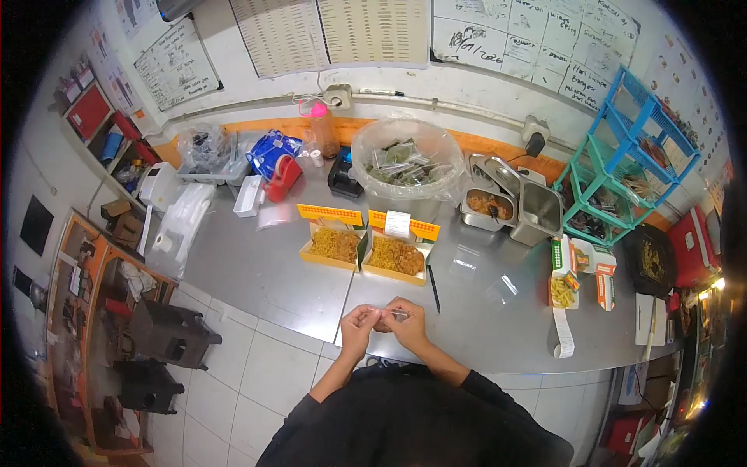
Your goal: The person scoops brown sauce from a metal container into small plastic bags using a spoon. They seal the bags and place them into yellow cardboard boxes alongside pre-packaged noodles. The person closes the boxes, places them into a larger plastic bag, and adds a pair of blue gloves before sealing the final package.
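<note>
My left hand (357,331) and my right hand (409,326) meet over the table's front edge, both pinching the top of a small transparent plastic bag (383,327). Something reddish-brown fills its lower part; my fingers cover much of it. Beyond my hands stand two open yellow food boxes, a left box (328,260) and a right box (392,276). Each contains yellow noodles or rice, which I cannot tell apart, and a browned fried piece. A printed paper slip (398,223) is on the right box's raised lid. A black pen (434,289) lies beside that box.
A lined tub (408,195) of small green-filled packets stands behind the boxes, with steel containers (537,210) to its right. Flat plastic bags (465,259) lie on the steel table (268,280). Fries (562,293), a paper strip (564,334) and a tiered rack (601,175) are right.
</note>
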{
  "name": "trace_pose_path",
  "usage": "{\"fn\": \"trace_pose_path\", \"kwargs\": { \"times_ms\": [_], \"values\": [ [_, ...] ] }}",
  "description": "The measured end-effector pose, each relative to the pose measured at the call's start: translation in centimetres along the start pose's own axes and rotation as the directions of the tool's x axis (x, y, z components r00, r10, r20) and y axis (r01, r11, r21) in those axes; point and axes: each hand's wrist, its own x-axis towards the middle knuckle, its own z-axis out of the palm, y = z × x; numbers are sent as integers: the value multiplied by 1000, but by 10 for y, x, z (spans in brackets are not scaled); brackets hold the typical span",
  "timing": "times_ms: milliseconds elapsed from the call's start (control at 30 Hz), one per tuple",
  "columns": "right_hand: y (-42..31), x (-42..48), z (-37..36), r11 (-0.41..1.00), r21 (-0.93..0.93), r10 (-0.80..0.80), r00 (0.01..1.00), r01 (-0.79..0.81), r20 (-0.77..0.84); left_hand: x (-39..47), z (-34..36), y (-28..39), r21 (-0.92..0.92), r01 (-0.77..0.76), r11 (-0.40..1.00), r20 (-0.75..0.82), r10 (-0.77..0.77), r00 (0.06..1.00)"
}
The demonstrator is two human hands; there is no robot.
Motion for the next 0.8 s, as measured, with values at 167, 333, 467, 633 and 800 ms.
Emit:
{"fn": "trace_pose_path", "kwargs": {
  "times_ms": [167, 333, 467, 633, 800],
  "values": [
    [7, 4, 3, 982, 165, 97, 995, -96, 0, 5, -1, 5, 22, 15, 1000, 3, -15, 1000],
    [18, 3, 12, 973, 183, 149, 988, -139, -39, 8, -14, -5, -36, 104, 994, -25, -105, 994],
    [29, 5, 16, 965, 188, 192, 981, -183, -28, 17, -15, 1, -223, 174, 959, -59, -192, 980],
    [29, 7, 16, 985, 114, 133, 991, -130, -19, 37, -32, -8, -263, 202, 943, -19, -214, 977],
    [57, 16, 1, 971, 188, 157, 986, -145, -51, 65, -21, -3, -78, 172, 982, 95, -165, 982]
  ]
}}
